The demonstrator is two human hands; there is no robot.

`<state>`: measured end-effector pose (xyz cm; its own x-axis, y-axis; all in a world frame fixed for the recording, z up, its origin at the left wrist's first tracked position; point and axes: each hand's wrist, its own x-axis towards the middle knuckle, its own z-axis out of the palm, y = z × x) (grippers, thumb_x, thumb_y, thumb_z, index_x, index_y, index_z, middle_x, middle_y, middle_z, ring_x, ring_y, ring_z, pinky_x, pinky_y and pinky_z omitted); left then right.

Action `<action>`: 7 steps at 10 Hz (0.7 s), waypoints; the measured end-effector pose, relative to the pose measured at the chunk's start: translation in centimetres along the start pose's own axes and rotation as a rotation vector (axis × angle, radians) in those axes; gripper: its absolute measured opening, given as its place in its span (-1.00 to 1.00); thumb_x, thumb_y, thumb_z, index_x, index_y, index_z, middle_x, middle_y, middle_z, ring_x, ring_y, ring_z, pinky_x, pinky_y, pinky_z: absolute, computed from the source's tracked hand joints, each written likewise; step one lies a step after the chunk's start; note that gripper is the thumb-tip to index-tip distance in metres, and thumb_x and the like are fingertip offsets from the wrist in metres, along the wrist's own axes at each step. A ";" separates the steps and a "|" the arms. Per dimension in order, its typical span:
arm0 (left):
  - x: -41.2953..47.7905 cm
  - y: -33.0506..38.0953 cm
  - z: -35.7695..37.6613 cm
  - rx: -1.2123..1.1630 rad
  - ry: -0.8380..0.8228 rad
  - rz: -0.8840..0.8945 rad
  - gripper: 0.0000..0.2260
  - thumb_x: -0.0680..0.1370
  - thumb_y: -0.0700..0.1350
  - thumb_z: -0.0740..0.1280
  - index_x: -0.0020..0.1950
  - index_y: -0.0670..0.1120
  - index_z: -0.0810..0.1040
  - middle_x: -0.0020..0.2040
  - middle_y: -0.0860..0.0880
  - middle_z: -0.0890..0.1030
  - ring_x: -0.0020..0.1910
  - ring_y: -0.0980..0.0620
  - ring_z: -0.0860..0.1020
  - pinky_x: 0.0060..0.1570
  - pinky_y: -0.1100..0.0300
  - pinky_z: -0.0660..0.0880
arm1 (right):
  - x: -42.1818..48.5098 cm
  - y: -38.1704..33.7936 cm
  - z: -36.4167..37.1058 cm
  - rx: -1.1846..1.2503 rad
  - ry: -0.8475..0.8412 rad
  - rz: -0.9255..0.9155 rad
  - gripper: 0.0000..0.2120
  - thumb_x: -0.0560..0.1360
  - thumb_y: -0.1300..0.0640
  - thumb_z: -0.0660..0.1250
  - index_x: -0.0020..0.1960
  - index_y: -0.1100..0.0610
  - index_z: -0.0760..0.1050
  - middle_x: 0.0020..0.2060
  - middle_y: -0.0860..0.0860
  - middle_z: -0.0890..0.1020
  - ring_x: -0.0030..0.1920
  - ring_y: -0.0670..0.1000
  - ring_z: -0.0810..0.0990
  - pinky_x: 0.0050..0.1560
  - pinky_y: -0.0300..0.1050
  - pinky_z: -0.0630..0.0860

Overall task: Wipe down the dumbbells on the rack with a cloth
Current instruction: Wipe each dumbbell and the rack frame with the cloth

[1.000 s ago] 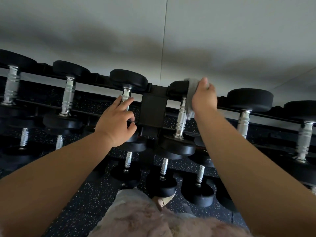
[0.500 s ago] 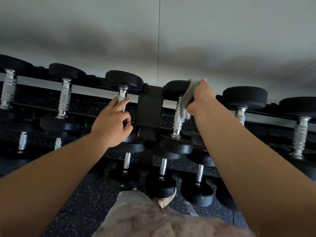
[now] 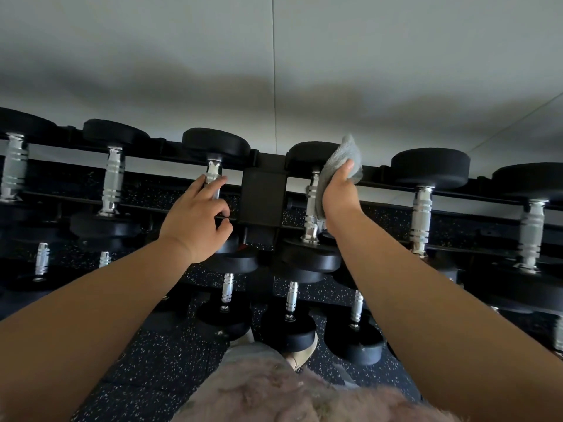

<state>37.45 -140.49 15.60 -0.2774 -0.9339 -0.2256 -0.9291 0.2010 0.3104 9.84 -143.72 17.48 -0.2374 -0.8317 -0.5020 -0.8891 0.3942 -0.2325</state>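
1. The right hand (image 3: pixel 338 196) grips a grey cloth (image 3: pixel 345 156), thumb pinched over it, and presses it to the far black head of a top-row dumbbell (image 3: pixel 307 152) just right of the rack's middle post
2. The cloth hangs from that head down beside the upper part of the chrome handle (image 3: pixel 310 217), and one corner sticks up above the head
3. The left hand (image 3: pixel 196 217) is open, with its outstretched fingers resting on the chrome bar of the neighbouring dumbbell (image 3: pixel 214 144) on the other side of the post, not wrapped round it
4. The rack (image 3: pixel 263 193) is black and stands against a pale wall (image 3: pixel 380 71); its top row holds dumbbells lying front to back, with round black heads and ribbed chrome handles
5. Smaller dumbbells sit on the lower rows, above a dark speckled floor (image 3: pixel 146 367)
6. A beige shoe tip (image 3: pixel 301 354) and a fluffy pink garment (image 3: pixel 274 397) show at the bottom
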 end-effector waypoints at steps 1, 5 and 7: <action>0.0 0.0 0.1 0.006 -0.012 -0.007 -0.89 0.58 0.02 0.35 0.02 0.07 0.65 0.68 0.11 0.20 0.70 -0.07 0.02 0.55 -0.21 0.28 | -0.4 0.2 -0.3 0.754 -0.017 0.167 -0.05 0.37 -0.52 -0.44 0.65 -0.14 -0.05 0.54 0.10 0.35 0.51 0.08 0.39 -0.14 -0.40 0.40; 0.0 -0.1 0.0 -0.025 -0.005 -0.006 -0.93 0.57 -0.01 0.36 0.00 0.07 0.63 0.67 0.12 0.22 0.70 -0.06 0.03 0.54 -0.20 0.30 | -1.9 2.0 -1.7 0.597 -0.284 0.092 -0.52 0.74 -0.10 0.05 0.38 0.25 0.47 -0.01 0.17 0.64 -0.03 0.11 0.62 -0.04 -0.07 0.55; -0.2 0.1 -0.3 -0.036 -0.003 -0.009 -0.92 0.59 -0.01 0.35 0.01 0.05 0.64 0.68 0.12 0.21 0.70 -0.06 0.02 0.58 -0.12 0.22 | 0.0 0.4 -0.2 0.824 -0.110 0.193 -0.52 0.60 -0.21 0.30 0.22 0.20 0.54 -0.02 0.14 0.68 0.02 0.22 0.70 0.10 0.13 0.66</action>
<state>37.45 -140.38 15.91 -0.2695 -0.9348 -0.2314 -0.9222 0.1814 0.3414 9.38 -143.62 17.61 -0.2785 -0.6947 -0.6632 -0.2581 0.7192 -0.6450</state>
